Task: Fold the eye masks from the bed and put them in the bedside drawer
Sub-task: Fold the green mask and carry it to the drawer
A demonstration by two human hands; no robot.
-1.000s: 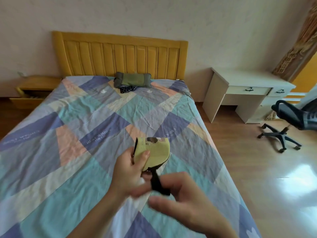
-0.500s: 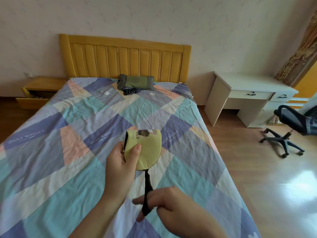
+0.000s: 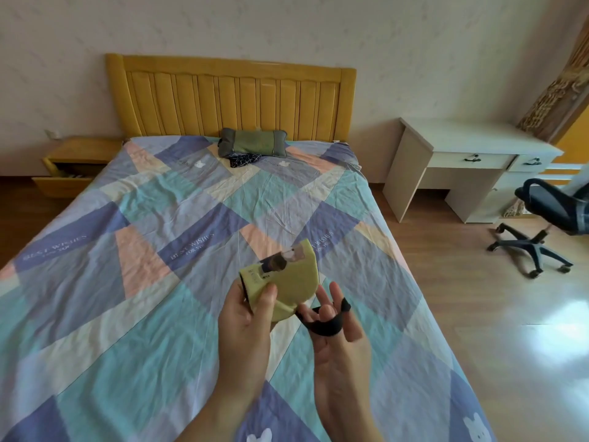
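My left hand [image 3: 247, 317] pinches a yellow-green eye mask [image 3: 288, 279], folded in half, above the patchwork bed [image 3: 153, 237]. The mask's black elastic strap [image 3: 322, 323] loops around the spread fingers of my right hand [image 3: 338, 327], just right of the mask. A dark patterned eye mask [image 3: 243, 160] lies near the headboard, in front of a small green pillow [image 3: 253, 145]. The wooden bedside drawer [image 3: 62, 183] stands pulled open at the far left of the bed.
A yellow wooden headboard [image 3: 231, 97] backs the bed. To the right stand a white desk [image 3: 471, 154] and a black swivel chair [image 3: 551, 224] on the wooden floor [image 3: 510, 330].
My right hand has risen from below the mask and turned palm-up, and the strap now wraps its fingers. The mask tilted rightward in my left hand. The camera view shifted slightly down.
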